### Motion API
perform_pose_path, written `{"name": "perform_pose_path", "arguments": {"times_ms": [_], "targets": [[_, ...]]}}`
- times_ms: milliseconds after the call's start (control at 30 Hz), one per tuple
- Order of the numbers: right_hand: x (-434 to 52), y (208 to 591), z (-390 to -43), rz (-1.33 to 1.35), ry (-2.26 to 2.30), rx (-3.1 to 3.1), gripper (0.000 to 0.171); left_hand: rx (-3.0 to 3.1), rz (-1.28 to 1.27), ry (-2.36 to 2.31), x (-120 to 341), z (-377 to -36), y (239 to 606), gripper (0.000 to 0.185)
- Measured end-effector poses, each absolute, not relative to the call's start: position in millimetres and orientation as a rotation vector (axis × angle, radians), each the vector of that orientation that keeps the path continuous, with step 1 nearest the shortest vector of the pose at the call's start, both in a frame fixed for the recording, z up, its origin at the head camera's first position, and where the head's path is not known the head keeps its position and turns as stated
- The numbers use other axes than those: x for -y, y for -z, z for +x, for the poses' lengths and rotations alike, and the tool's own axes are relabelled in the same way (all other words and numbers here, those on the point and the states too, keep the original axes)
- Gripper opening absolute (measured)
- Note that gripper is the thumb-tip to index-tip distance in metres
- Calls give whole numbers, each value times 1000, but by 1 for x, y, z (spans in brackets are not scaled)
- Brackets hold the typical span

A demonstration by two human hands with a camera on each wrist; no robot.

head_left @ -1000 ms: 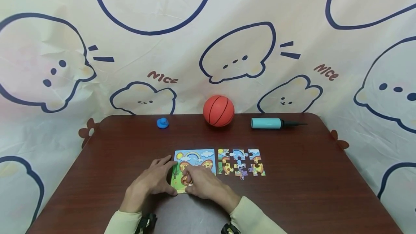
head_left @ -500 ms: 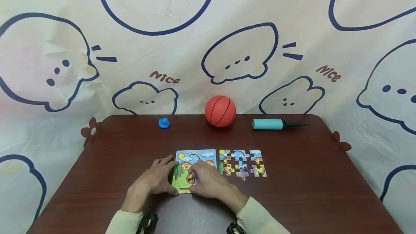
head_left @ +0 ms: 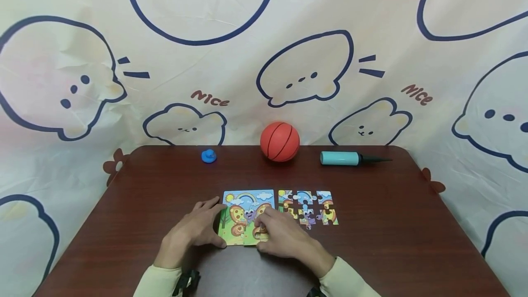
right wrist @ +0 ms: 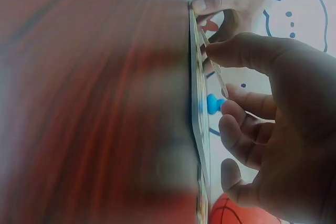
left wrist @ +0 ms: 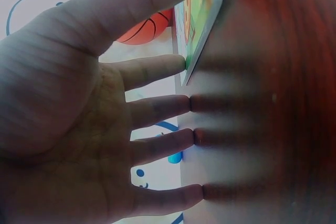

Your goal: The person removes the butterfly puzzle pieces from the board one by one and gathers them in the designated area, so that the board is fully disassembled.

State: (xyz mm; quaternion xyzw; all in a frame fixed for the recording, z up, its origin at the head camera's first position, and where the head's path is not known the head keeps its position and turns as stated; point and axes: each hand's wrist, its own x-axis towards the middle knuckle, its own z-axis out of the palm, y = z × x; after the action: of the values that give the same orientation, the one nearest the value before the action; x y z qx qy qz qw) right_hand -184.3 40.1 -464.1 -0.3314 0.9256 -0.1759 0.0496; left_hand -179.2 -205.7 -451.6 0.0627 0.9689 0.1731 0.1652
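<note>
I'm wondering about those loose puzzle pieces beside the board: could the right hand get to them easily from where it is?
Probably yes. The right hand pinches a piece over the puzzle board, and the loose pieces lie just to its right on the table with nothing between, though it would likely need to set down its piece first.

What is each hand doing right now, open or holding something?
Left hand: open, straight fingers resting on the table against the puzzle board.
Right hand: pinching a puzzle piece over the board.
</note>
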Motion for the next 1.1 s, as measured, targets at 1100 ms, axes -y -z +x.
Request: {"name": "perform_pose_path", "arguments": {"times_ms": [1100], "targets": [[-120,470,-184,-957,473,-2902,32,-2765,181,-491,210,-181,453,97]]}}
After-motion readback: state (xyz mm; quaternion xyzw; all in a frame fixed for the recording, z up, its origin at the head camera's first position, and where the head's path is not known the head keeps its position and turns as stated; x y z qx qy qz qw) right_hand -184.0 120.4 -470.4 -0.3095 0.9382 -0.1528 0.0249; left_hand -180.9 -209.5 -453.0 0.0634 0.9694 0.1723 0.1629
